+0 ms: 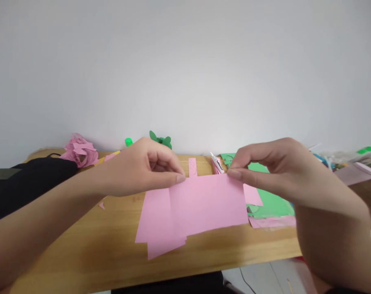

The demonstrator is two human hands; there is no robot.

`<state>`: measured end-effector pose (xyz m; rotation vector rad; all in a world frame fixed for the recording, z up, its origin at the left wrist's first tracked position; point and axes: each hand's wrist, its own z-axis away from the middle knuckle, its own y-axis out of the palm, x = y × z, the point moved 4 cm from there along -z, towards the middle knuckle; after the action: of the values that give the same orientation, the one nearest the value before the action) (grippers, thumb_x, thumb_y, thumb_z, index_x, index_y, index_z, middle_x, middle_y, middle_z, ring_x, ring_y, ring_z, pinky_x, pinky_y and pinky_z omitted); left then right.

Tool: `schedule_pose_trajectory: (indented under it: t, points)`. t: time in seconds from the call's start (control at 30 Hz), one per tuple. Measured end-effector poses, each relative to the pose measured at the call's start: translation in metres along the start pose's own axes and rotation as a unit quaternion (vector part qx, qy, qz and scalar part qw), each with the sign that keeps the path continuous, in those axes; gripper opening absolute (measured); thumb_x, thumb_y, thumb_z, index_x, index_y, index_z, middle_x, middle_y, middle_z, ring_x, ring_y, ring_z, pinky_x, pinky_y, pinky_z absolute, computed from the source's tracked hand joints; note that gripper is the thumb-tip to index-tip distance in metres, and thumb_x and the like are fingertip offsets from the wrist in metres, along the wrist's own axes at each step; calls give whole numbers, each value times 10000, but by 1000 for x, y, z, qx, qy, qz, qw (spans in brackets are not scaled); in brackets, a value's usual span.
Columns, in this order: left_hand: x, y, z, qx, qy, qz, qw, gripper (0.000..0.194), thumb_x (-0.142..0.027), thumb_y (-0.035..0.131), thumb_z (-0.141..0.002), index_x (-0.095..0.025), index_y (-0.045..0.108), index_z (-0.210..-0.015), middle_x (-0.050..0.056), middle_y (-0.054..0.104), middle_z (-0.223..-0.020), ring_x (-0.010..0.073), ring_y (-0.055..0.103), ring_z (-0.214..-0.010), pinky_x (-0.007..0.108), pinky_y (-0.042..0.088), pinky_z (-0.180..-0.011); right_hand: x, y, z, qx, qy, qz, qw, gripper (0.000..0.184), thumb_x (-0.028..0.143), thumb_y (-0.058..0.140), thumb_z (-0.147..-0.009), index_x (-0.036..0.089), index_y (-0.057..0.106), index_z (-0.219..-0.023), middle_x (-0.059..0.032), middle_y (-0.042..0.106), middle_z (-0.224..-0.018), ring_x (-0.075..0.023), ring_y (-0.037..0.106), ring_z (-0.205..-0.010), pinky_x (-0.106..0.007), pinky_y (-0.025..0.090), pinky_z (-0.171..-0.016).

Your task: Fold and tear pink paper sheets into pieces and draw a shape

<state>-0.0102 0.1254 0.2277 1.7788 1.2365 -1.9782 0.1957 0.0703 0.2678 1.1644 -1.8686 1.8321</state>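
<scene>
A sheet of pink paper (213,204) hangs between my two hands above the wooden table. My left hand (151,167) pinches its upper edge near the left, thumb against fingers. At the upper right corner my right hand (265,171) pinches the same sheet. More pink paper (155,218) shows below and to the left of the held sheet; I cannot tell whether it is joined to it. Behind the sheet lie a narrow pink strip (193,166) and a white tube (217,162) with dark lettering.
Green paper (273,200) lies on the wooden table (112,253) at the right, with pink pieces around it. A crumpled pink paper bundle (79,151) and a black cloth item (35,179) are at the left. Green paper leaves (161,140) stand near the wall.
</scene>
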Motion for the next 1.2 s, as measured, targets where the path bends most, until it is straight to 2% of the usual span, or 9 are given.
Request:
schedule_pose_trajectory:
  t: [0.13, 0.27, 0.33, 0.4, 0.57, 0.67, 0.8, 0.97, 1.2]
  points:
    - [10, -12, 9, 1, -26, -1, 1000, 91, -241, 681, -723, -264, 753, -673, 1, 731, -636, 140, 662, -559, 213, 553, -564, -12, -5, 6, 1, 21, -19, 1000, 224, 353, 677, -804, 210, 703, -633, -6, 639, -576, -113, 537, -497, -236, 427, -444]
    - [13, -23, 9, -75, -29, -12, 997, 58, -294, 721, -708, -250, 757, -697, 25, 752, -699, 159, 697, -645, 175, 517, -520, -18, -6, 5, -7, 37, -42, 998, 250, 390, 705, -779, 200, 698, -616, -13, 633, -574, -117, 541, -495, -239, 423, -433]
    - [8, -16, 2, -90, -14, 1, 996, 94, -312, 715, -718, -235, 764, -741, 33, 761, -755, 170, 708, -720, 175, 517, -564, -14, -1, 1, -7, 36, -43, 998, 257, 388, 700, -781, 196, 698, -611, -12, 631, -567, -109, 528, -486, -233, 407, -424]
    - [0, -1, -7, -55, 7, 13, 998, 124, -314, 681, -752, -234, 768, -790, 27, 763, -794, 168, 702, -749, 187, 515, -597, -8, 6, -5, -3, 29, -43, 999, 263, 377, 695, -784, 190, 690, -598, -11, 628, -556, -105, 526, -491, -226, 403, -431]
    - [-10, 23, -19, -4, 46, -48, 998, 171, -237, 586, -779, -217, 744, -715, -6, 696, -655, 120, 603, -575, 196, 430, -490, 2, 14, -12, 7, 15, -41, 999, 267, 373, 710, -771, 189, 670, -581, 3, 614, -542, -99, 530, -504, -213, 416, -452]
    - [-5, 14, -13, -12, 28, -60, 998, 157, -227, 599, -748, -215, 733, -667, -6, 691, -634, 119, 595, -561, 194, 421, -475, -7, 7, -6, 0, 21, -33, 999, 255, 362, 690, -793, 193, 685, -602, -8, 633, -570, -106, 536, -510, -224, 422, -449]
    - [9, -1, -1, 2, -9, 12, 1000, 153, -223, 621, -736, -216, 733, -632, 9, 723, -621, 143, 661, -594, 201, 505, -546, -27, -3, 4, -6, 35, -63, 997, 226, 373, 710, -779, 201, 703, -632, -17, 642, -592, -111, 531, -506, -235, 424, -434]
    - [28, -4, 1, -87, -39, 65, 993, 134, -260, 643, -760, -222, 732, -668, 26, 754, -694, 160, 706, -693, 212, 538, -615, -39, 9, 2, 13, 60, -118, 991, 223, 350, 719, -762, 184, 690, -616, -14, 621, -558, -107, 521, -495, -235, 426, -435]
    - [30, 26, -12, 35, -13, -51, 998, 227, -347, 628, -812, -189, 735, -689, 22, 713, -658, 126, 616, -591, 200, 431, -497, -47, 36, -12, 80, 108, -186, 973, 161, 285, 736, -720, 165, 683, -626, 26, 595, -529, -81, 509, -435, -209, 416, -400]
